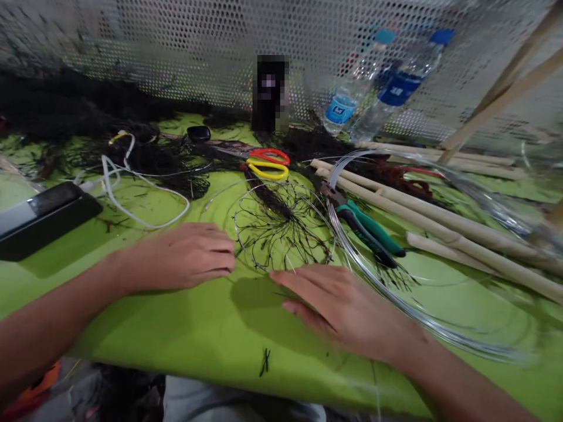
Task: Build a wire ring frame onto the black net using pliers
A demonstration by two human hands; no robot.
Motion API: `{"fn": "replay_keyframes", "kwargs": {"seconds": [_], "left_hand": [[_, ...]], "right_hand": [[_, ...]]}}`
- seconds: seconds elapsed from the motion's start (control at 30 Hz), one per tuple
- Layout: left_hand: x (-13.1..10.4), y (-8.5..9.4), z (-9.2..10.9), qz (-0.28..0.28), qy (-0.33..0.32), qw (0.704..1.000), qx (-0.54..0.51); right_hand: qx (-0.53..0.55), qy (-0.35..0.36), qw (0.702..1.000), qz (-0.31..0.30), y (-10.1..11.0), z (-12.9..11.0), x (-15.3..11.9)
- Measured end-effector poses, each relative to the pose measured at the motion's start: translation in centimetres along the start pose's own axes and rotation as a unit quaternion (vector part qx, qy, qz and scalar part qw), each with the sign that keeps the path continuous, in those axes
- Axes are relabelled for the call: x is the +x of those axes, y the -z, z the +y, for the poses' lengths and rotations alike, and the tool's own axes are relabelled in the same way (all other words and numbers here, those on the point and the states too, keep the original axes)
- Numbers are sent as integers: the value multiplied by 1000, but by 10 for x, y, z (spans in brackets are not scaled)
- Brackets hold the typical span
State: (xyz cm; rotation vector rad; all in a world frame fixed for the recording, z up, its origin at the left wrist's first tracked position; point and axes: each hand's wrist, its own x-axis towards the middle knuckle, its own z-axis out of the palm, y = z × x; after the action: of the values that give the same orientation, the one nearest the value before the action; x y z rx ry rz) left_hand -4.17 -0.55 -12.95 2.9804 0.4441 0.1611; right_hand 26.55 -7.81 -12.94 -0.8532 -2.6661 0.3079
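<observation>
A wire ring with black netting (288, 220) gathered at its middle lies on the green table (189, 334). My left hand (189, 255) rests palm down at the ring's left edge, fingers stretched and close together; its thumb is hidden. At the ring's near edge is my right hand (334, 299), its fingers reaching left and its thumb apart below them. Nothing plainly sits in either hand. Green-handled pliers (369, 231) lie right of the ring, across a coil of clear wire (382, 293). Scissors (268, 163) with red and yellow handles lie behind it.
Bamboo sticks (422, 220) lie along the right side. Two plastic bottles (341, 108) lean on the perforated metal panel (211, 53) at the back. To the left are a dark box-shaped device (48, 220), a white cable (152, 224) and heaped black netting (65, 108).
</observation>
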Motion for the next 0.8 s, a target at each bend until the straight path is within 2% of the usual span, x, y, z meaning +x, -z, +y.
{"fn": "replay_keyframes", "kwargs": {"seconds": [0.13,0.27,0.37,0.57,0.7,0.8], "left_hand": [[1,5,8,73,-18,996,39],[2,6,8,147,-26,988,47],[1,6,3,158,-21,986,48],[-12,7,3,201,18,979,-28],[-20,12,7,279,-7,959,41],[-18,15,13,281,37,958,41]], "right_hand": [[-7,8,1000,-14,-2,-2,-2],[-18,14,999,45,3,-2,-4],[-44,44,994,93,9,-3,-3],[-106,123,980,113,16,-7,2],[-175,135,967,129,24,-11,2],[-222,141,952,159,32,-8,0]]}}
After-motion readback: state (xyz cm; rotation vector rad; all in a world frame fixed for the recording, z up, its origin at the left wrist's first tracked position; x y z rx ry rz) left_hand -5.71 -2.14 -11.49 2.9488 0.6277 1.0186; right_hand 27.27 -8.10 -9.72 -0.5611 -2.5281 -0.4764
